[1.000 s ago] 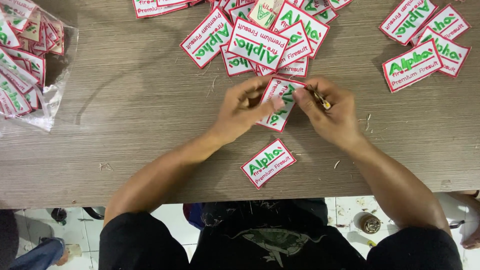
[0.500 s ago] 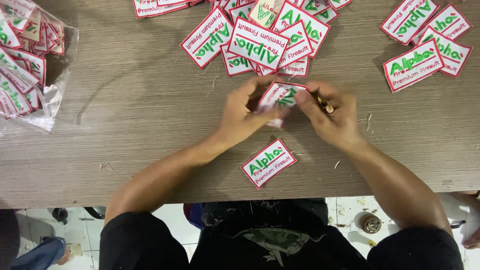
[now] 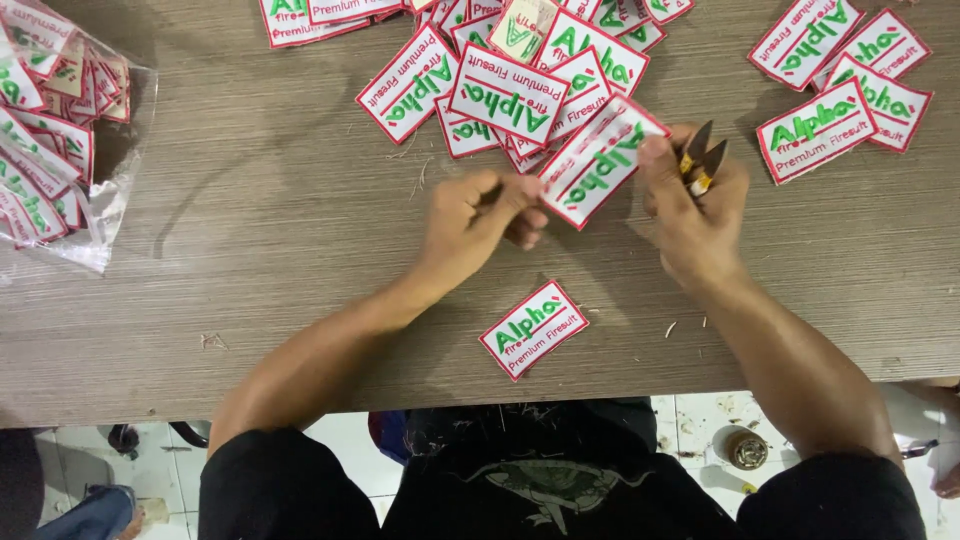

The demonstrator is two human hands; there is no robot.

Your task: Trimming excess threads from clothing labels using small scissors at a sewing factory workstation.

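Overhead view of a wooden table (image 3: 250, 250) strewn with embroidered patches. Compared with the view a moment earlier, the held patch (image 3: 600, 160) has been turned and lifted from a folded position between the hands to a flat, tilted one, its lettered face now fully visible above the tabletop; judged from this, inspection or trimming of its edge is under way. The left hand (image 3: 480, 215) pinches the patch's lower corner between closed fingertips. The right hand (image 3: 690, 215) grips the upper edge with thumb and forefinger while a small thread snip (image 3: 703, 160) is tucked in the same hand, blades pointing up. A single patch (image 3: 533, 329) lies near the table edge, apart from the loose pile (image 3: 500, 90) beyond the hands. At far left, a clear plastic bag (image 3: 110, 200) holds many similar patches, its mouth open.
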